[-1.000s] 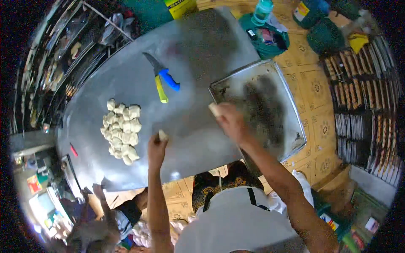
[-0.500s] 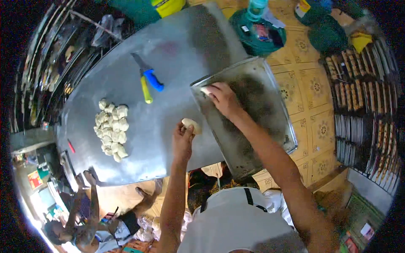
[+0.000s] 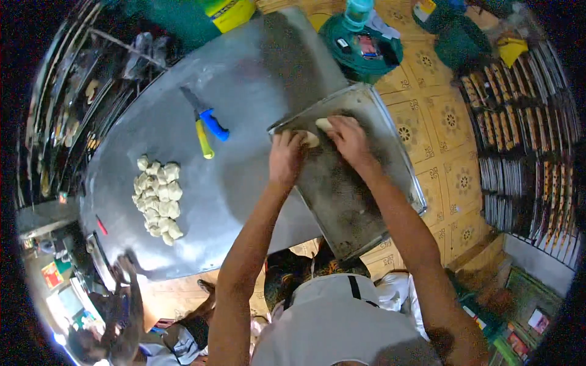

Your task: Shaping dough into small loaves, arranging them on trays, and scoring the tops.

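Note:
Both my hands are over the metal baking tray (image 3: 354, 207). My left hand (image 3: 288, 149) holds a pale dough piece (image 3: 310, 139) inside the tray's upper-left corner, fingertips curled on it. My right hand (image 3: 351, 137) holds another dough piece (image 3: 324, 124) farther right, near the upper part of the tray; its fingertips partly hide it. To my left on the steel table (image 3: 232, 189) lies a cluster of several dough lumps (image 3: 159, 192). Above them are a blue-handled blade (image 3: 213, 125) and a yellow-handled one (image 3: 202, 140), lying together.
A red-handled tool (image 3: 101, 227) lies at the table's left. A co-worker's hands (image 3: 125, 265) are at the lower-left edge. A green stool (image 3: 342, 55) with small items stands behind the tray, on the tiled floor (image 3: 439, 158). Racks (image 3: 519, 110) line both sides; the right one holds loaded trays.
My left hand has moved from over the table up and rightward into the tray, carrying dough. My right hand has moved up, then a little rightward within the tray.

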The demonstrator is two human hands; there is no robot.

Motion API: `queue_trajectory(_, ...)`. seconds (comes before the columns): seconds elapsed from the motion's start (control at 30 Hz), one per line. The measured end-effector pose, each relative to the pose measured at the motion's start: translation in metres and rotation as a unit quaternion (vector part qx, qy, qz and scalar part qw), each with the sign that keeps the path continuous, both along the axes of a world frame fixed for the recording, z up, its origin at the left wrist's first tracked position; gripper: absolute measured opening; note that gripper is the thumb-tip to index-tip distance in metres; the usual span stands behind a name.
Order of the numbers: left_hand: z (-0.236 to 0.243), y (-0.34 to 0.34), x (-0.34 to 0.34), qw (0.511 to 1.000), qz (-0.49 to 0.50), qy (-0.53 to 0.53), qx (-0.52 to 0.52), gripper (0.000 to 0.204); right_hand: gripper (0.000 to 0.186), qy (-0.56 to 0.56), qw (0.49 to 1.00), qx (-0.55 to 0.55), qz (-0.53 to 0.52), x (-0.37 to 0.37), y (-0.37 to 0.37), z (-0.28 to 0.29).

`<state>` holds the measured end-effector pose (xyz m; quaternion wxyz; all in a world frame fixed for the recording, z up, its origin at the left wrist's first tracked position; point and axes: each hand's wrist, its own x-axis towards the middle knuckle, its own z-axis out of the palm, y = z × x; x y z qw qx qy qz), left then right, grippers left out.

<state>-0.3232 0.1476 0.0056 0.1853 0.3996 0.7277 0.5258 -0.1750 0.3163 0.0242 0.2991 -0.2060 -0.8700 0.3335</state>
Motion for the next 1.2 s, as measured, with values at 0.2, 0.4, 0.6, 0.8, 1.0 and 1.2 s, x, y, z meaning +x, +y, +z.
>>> queue_trajectory(0.2, 0.011, -0.045, 0.017, 0.99, 0.015, 0.139, 0.028, 0.045, 0.041, -0.022, 0.995, 0.051, -0.085, 0.014, -0.081, 0.032)
queue_trajectory(0.4, -0.022, -0.23, -0.056, 0.976, 0.118, 0.064, -0.172, 0.051, 0.045, -0.151, 0.983, 0.011, 0.102, -0.058, -0.236, 0.005)
queue_trajectory(0.6, -0.022, -0.315, -0.249, 0.844, 0.264, 0.278, -0.374, 0.062, 0.052, -0.254, 0.953, 0.166, -0.011, -0.105, -0.259, -0.052)
queue_trajectory(0.8, 0.013, -0.296, -0.278, 0.94, 0.097, 0.177, -0.276, 0.043, 0.055, -0.253, 0.953, 0.164, 0.004, -0.101, -0.254, -0.03)
queue_trajectory(1.0, 0.003, -0.344, -0.324, 0.938, 0.109, 0.182, -0.274, 0.041, 0.055, -0.241, 0.961, 0.137, 0.002, -0.107, -0.264, -0.018)
queue_trajectory(1.2, 0.026, -0.327, -0.272, 0.932, 0.108, 0.228, -0.261, 0.044, 0.058, -0.202, 0.966, 0.158, -0.03, -0.091, -0.267, -0.026)
